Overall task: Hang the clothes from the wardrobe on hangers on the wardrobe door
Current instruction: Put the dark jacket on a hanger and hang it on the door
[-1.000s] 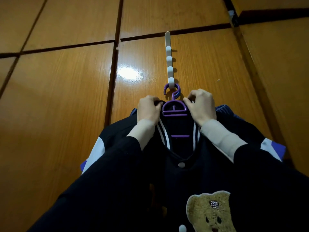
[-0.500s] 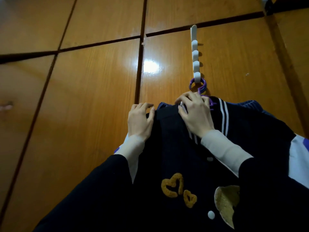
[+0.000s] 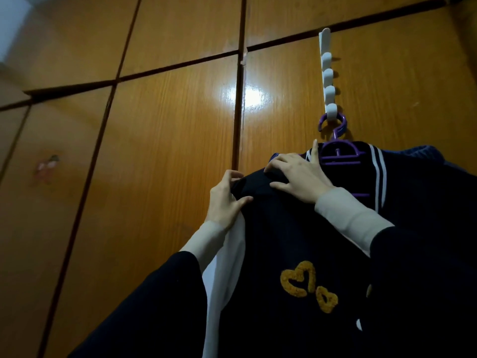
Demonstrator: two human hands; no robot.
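A dark navy jacket (image 3: 296, 241) with white sleeves, a striped collar and two orange hearts hangs on a purple hanger (image 3: 338, 153). The hanger's hook sits on the lowest peg of a white over-door hook rack (image 3: 328, 81) on the wooden wardrobe door (image 3: 387, 86). My left hand (image 3: 227, 200) pinches the jacket's left shoulder, thumb in front and fingers curled over the edge. My right hand (image 3: 299, 174) lies on the shoulder near the collar, fingers spread and pressing the fabric down.
Glossy wooden wardrobe panels (image 3: 154, 151) fill the view, split by dark seams. A small blurred sticker (image 3: 47, 165) sits on the left panel. A lamp glare (image 3: 254, 98) shines beside the middle seam.
The view has swung left and up. Both hands moved from the collar by the hanger neck out along the jacket's left shoulder; the left hand now pinches the shoulder edge.
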